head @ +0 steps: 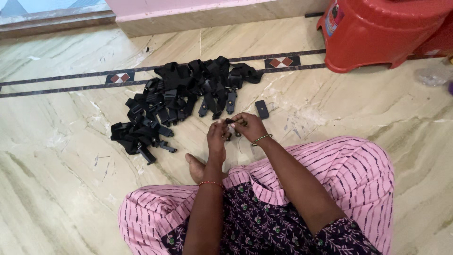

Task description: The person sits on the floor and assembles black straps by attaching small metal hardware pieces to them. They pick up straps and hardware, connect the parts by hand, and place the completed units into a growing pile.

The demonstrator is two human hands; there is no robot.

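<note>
I sit on a marble floor with my knees in pink striped cloth. My left hand point(217, 134) and my right hand point(249, 126) meet in front of me, both pinching one small black part point(230, 122) between the fingertips. A large pile of black straps with plastic clips point(174, 97) lies on the floor just beyond my hands, spreading to the left. A single flat black piece point(262, 109) lies alone to the right of the pile, close to my right hand.
A red plastic stool point(377, 30) stands at the far right. A wall step with a pink base point(203, 14) runs along the back. A clear plastic bag point(432, 75) lies beside the stool. My bare foot point(196, 166) rests under my left wrist.
</note>
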